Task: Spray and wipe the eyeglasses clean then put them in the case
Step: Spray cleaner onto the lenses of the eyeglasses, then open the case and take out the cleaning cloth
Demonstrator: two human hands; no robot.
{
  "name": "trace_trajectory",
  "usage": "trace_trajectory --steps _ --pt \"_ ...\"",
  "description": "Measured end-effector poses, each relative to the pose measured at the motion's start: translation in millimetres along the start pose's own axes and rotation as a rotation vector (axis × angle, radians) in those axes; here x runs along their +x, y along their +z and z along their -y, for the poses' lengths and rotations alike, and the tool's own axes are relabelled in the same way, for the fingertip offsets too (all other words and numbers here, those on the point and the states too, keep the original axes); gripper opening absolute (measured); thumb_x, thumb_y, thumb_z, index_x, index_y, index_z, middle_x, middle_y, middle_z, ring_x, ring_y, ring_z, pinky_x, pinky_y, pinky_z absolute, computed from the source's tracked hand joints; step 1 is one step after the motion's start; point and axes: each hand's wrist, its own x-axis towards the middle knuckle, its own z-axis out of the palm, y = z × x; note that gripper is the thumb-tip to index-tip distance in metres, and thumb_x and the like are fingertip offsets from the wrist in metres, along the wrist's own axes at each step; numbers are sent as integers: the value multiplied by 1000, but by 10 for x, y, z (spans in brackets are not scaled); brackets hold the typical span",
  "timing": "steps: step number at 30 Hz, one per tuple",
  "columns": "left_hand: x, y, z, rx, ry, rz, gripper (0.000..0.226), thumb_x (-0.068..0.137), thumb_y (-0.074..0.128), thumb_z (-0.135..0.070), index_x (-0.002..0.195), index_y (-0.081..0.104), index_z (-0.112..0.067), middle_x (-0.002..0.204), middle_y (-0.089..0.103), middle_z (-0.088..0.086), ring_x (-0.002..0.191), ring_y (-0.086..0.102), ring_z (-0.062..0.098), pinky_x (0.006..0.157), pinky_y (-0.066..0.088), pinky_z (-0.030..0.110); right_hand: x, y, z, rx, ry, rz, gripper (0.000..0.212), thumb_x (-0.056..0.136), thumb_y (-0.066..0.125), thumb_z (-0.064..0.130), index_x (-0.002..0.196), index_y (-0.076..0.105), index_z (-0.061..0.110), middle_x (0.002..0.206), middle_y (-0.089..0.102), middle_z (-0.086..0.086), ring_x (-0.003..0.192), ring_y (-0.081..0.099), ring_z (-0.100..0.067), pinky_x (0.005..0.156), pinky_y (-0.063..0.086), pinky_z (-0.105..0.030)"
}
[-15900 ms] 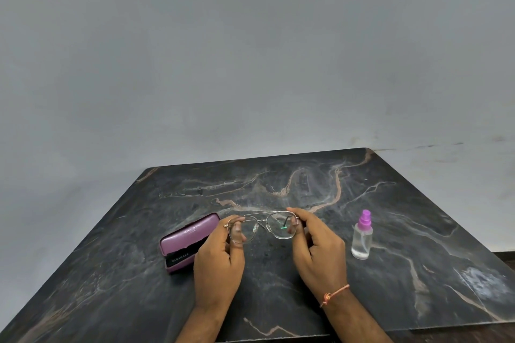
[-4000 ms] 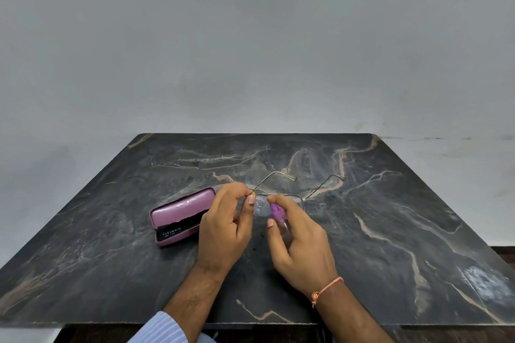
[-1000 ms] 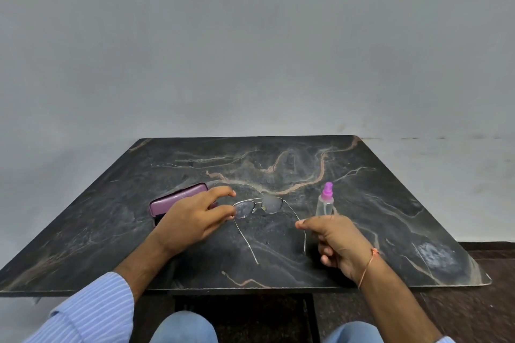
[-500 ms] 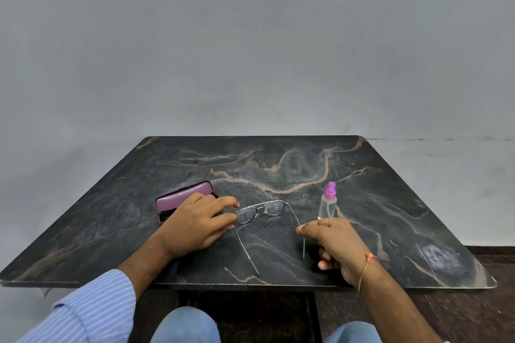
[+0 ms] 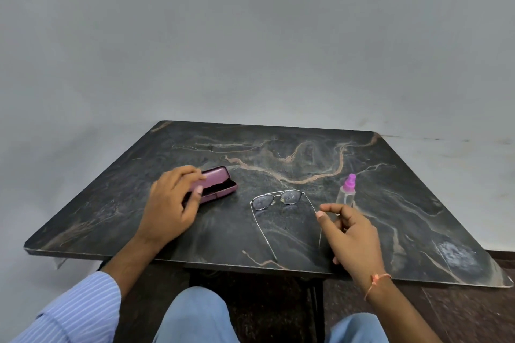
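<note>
The wire-framed eyeglasses [image 5: 278, 199] lie on the dark marble table [image 5: 306, 153], temples unfolded toward me and droplets on both lenses. To their left the pink case [image 5: 220, 189] sits slightly open. My left hand [image 5: 170, 203] grips its near end, fingers curled over the lid and thumb on the lower half. My right hand [image 5: 351, 234] hovers by the right temple with fingers loosely curled; its thumb tip is right beside the wire and holds nothing I can see. The clear spray bottle [image 5: 347, 193] with a purple nozzle stands upright just beyond this hand.
A grey wall rises behind the table. My knees in blue trousers sit below the near table edge [image 5: 195, 262]. A pale scuffed patch [image 5: 457, 256] marks the table's right front corner.
My left hand has left the eyeglasses and moved left onto the pink case. The eyeglasses now lie on the table. My right hand stays by the right temple with its fingers loosened.
</note>
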Motion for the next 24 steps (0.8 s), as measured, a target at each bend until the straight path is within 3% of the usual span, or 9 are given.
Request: trace_trajectory --steps 3,7,9,12,14,17,22,24 --pt "-36 -65 152 -135 -136 -19 25 105 56 -20 127 68 -23 123 67 -8 113 60 18 98 50 39 -57 85 59 -131 -183 -17 8 94 76 32 90 72 37 60 54 -5 53 51 -12 59 50 -35" --pt "-74 -23 282 -186 -312 -28 28 104 67 -7 126 69 -24 125 65 -7 119 60 19 103 44 34 27 290 399 -258 -365 82 5 94 73 38 90 71 38 59 57 11 57 54 -9 56 46 -26" --pt "-69 0 318 -232 -390 -14 28 103 68 -7 122 69 -28 124 65 -7 116 62 17 101 49 33 148 442 603 -361 -408 161 9 94 70 46 90 73 39 61 60 8 62 59 -9 60 50 -29" --pt "-64 -14 341 -321 -483 30 31 101 72 -10 118 67 -35 125 66 -7 108 66 6 90 48 16 347 796 908 -541 -392 321 21 94 64 56 94 75 38 66 65 11 67 63 -5 67 54 -31" --pt "-75 -6 312 -334 -475 42 31 98 76 -12 118 69 -34 124 65 -10 109 65 5 87 46 12 452 1037 1056 -635 -401 377 25 94 61 58 95 76 38 72 69 13 74 66 -9 71 56 -31" --pt "-98 -26 331 -338 -456 60 34 93 82 -13 119 70 -32 124 64 -14 112 65 8 86 48 18 566 1453 1200 -762 -404 442 32 94 60 58 99 79 33 89 77 8 87 71 -20 79 60 -35" --pt "-121 -14 389 -314 -361 98 46 85 88 -14 120 68 -36 123 64 -18 116 65 13 96 55 29 666 1970 1307 -966 -391 474 38 90 67 57 90 79 22 94 73 -3 93 73 -29 77 57 -34" --pt "-121 -10 398 -310 -336 105 48 83 89 -13 120 68 -36 122 64 -18 114 64 13 98 51 23 681 2090 1324 -1038 -360 489 41 86 71 60 84 72 19 96 70 -5 89 70 -28 75 55 -33"
